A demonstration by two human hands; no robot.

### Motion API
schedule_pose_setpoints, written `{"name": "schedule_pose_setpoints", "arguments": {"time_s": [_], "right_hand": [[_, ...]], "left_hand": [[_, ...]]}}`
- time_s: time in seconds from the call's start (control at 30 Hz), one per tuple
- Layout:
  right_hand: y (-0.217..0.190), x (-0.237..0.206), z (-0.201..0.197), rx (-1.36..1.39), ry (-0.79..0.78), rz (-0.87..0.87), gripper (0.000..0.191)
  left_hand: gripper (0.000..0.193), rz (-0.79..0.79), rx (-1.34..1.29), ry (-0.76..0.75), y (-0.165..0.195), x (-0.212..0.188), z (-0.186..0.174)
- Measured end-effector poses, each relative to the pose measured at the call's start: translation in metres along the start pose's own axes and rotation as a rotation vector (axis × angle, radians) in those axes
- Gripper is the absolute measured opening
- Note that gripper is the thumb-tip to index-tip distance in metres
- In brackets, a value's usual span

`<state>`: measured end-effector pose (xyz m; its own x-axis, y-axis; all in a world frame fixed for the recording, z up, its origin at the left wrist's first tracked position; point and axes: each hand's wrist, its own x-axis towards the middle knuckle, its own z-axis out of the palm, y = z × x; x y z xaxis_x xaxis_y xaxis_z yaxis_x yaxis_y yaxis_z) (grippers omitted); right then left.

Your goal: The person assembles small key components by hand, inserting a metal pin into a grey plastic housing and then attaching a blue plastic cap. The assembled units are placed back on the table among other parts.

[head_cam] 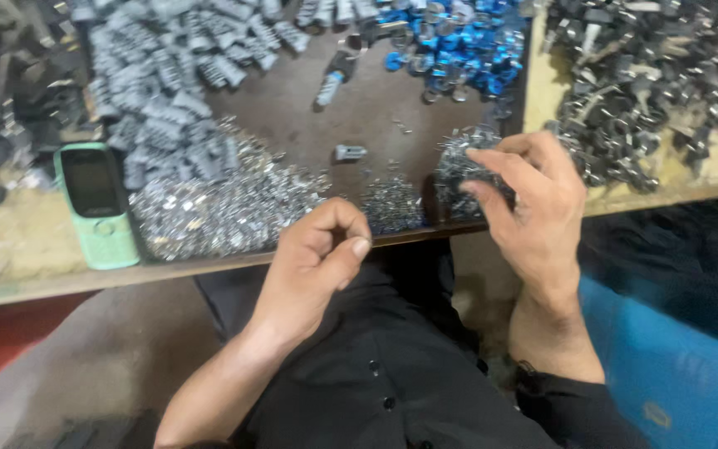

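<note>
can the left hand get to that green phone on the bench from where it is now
Probably yes. The left hand sits closed at the bench's near edge, and the green phone lies further left near that same edge. Only a low pile of small silver parts lies between them, nothing tall.

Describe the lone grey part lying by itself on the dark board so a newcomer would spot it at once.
Start at the dark brown board, ringed by heaps of parts. In the bare patch at its middle, above the left hand, lies a small grey ribbed cylinder. Unlike the piled grey cylinders to its left, it lies alone.

left hand (317, 258) loosely fisted, right hand (533, 208) pinching
</note>
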<state>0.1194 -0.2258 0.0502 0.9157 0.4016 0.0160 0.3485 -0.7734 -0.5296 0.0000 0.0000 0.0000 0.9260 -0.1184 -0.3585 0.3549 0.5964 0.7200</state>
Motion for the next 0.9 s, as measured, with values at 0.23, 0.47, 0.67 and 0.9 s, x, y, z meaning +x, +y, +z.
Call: {"name": "schedule_pose_setpoints", "arguments": {"time_s": [0.23, 0.47, 0.67, 0.9], "right_hand": [[0.021, -0.002, -0.005, -0.151, 0.032, -0.216, 0.022], [0.029, 0.003, -0.023, 0.11, 0.007, -0.065, 0.019], [0.037, 0.009, -0.022, 0.164, -0.005, -0.086, 0.018], [0.043, 0.004, -0.02, 0.214, 0.028, -0.086, 0.016]], "left_hand": [[0.004, -0.037, -0.04, 0.018, 0.003, 0.01, 0.012], [0.004, -0.024, -0.022, 0.028, 0.002, 0.009, 0.014], [0.005, -0.027, -0.009, 0.023, 0.0, 0.008, 0.013], [0.006, -0.009, 0.021, 0.006, 0.0, 0.007, 0.013]]}}
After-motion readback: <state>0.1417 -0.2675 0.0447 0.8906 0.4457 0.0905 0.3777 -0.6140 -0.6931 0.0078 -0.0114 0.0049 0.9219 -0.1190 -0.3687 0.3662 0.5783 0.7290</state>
